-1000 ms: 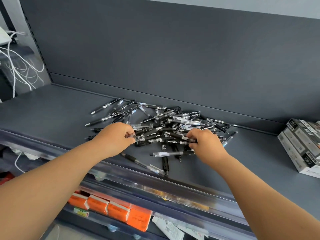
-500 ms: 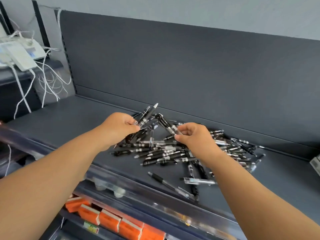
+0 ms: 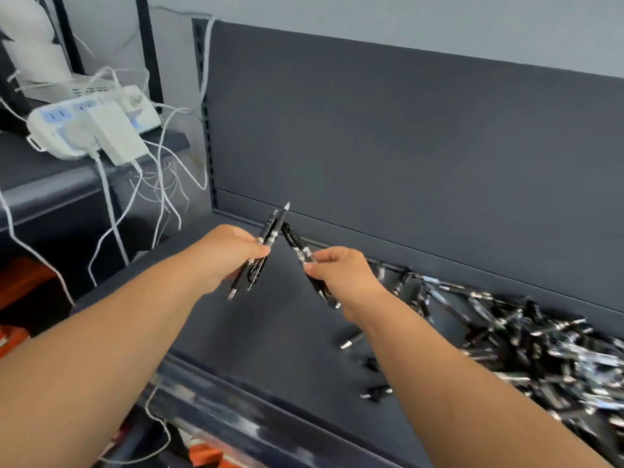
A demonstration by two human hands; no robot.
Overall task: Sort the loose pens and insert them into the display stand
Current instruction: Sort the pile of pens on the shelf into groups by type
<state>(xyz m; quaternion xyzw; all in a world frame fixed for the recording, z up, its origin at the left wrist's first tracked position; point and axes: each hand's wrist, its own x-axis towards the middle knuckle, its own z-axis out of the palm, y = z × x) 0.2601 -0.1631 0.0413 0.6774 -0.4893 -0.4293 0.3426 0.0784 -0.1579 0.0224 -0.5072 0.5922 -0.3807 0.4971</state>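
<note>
Dark grey shelf [image 3: 270,332]: pen pile [image 3: 526,336] lies at right, blurred, cut off by frame edge; single pens' directions unreadable. Left hand [image 3: 229,256] above shelf, fingers curled round left pens [image 3: 270,236]; long axis slants lower-left to upper-right, silver ends both ways. Right hand [image 3: 341,275] pinches right pens [image 3: 294,242], slanting upper-left to lower-right, middles hidden by fingers. Bundles nearly meet at top; counts unclear.

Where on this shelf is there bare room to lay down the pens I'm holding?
Bare shelf lies below the left hand and right hand, bordered by the back panel, the front rail and stray pens. Crowded to the right: the pen pile.
</note>
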